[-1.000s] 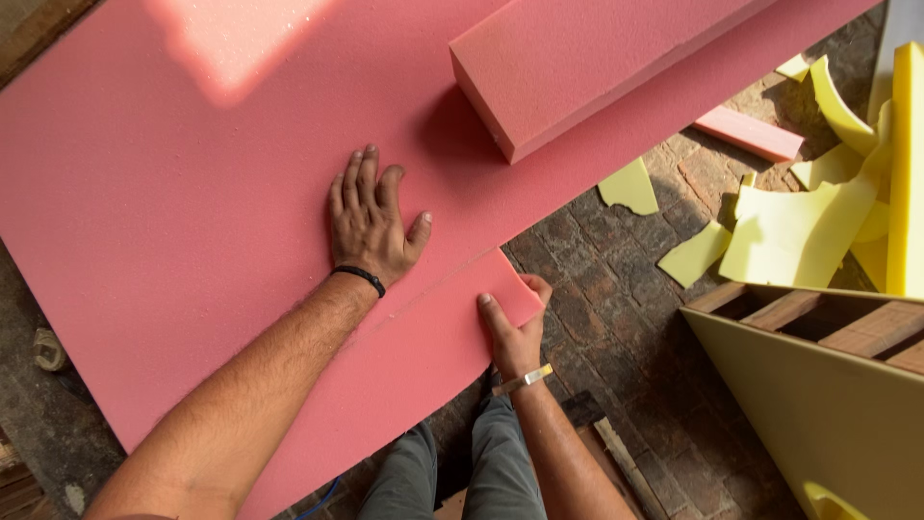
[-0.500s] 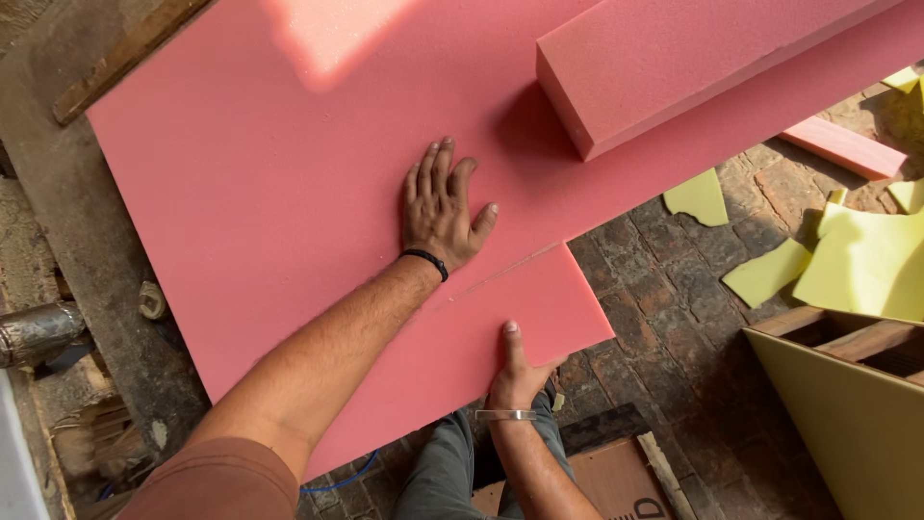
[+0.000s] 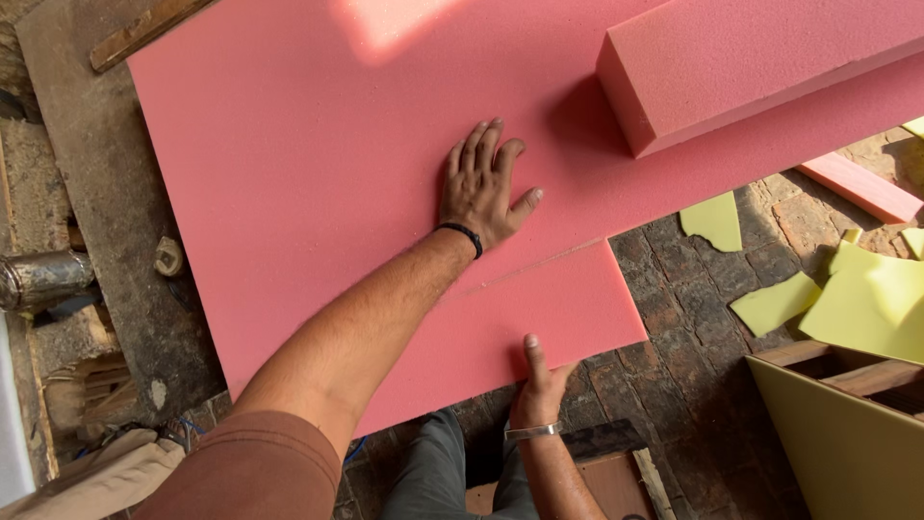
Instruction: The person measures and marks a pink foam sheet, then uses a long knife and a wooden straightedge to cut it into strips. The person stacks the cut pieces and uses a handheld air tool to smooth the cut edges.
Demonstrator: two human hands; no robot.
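While a metal can (image 3: 38,277) lies on the grimy floor (image 3: 106,193) at far left, the left hand (image 3: 484,185) rests flat with its fingers spread on the large pink foam sheet (image 3: 318,164). Lower down, the right hand (image 3: 539,383) pinches the near edge of that sheet, thumb on top. A thick pink foam block (image 3: 751,58) lies on the sheet's upper right part. Yellow foam scraps (image 3: 866,299) sit on the brick floor at right.

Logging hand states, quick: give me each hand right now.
Left hand: open, flat on the large pink foam sheet.
Right hand: gripping the sheet's near edge, thumb on top.
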